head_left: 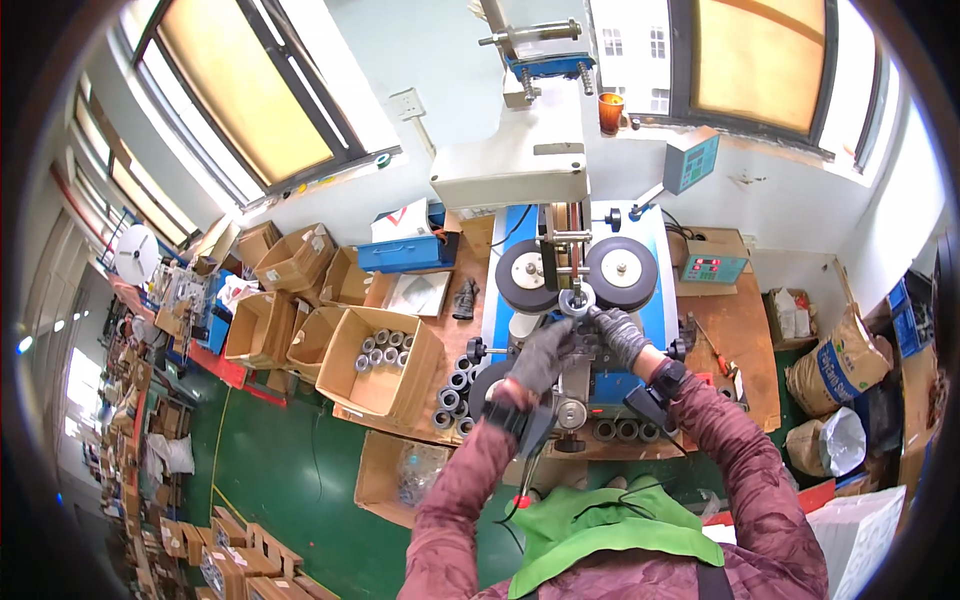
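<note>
Grey ring [572,310]: at the machine front, between and just below the black wheels [620,275].
Right hand [622,338]: gloved, fingertips at the ring's edge; grip cannot be told.
Left hand [543,358]: gloved, blurred, just below the ring; open or closed, cannot tell.
Wheel risk: turning could snag glove fabric.
Ring risk: uneven support could tilt it.
</note>
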Tool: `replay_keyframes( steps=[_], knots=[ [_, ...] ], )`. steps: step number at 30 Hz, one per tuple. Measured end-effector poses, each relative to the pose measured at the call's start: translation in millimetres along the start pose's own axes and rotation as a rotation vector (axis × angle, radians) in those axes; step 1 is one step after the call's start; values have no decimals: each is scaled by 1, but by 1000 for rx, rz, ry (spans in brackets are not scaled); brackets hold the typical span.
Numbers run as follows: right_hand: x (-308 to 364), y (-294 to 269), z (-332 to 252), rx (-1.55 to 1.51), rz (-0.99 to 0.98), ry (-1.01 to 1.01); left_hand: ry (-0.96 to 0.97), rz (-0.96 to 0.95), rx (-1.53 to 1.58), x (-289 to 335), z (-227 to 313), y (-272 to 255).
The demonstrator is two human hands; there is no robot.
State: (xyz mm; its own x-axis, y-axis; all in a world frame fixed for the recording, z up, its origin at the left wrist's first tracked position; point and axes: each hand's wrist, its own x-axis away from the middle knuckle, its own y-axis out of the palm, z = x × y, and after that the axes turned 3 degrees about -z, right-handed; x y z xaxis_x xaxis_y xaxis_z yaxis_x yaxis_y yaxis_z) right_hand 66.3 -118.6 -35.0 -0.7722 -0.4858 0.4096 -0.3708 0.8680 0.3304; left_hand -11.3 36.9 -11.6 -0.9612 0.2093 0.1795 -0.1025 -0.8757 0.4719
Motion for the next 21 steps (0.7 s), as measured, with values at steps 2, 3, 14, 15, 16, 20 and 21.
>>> replay_keyframes(
  steps=[2,3,14,15,16,20,21],
  knots=[
    [-9,-19,4,332,44,-103,55,-98,-10,-36,-20,-11],
    [4,-8,-11,406,26,-100,137,-31,-427,-46,-22,-14],
    [-24,-10,-64,708,113,-584,-89,334,569,-79,-31,17],
    [-29,-11,-62,676,92,-615,-76,333,570,-80,-33,15],
    [-33,-12,-59,645,73,-645,-64,330,571,-82,-35,13],
    [-21,13,-51,711,305,-744,-65,375,586,-82,-30,14],
    [-19,15,-47,609,310,-726,-72,309,609,-81,-30,17]
  ],
)
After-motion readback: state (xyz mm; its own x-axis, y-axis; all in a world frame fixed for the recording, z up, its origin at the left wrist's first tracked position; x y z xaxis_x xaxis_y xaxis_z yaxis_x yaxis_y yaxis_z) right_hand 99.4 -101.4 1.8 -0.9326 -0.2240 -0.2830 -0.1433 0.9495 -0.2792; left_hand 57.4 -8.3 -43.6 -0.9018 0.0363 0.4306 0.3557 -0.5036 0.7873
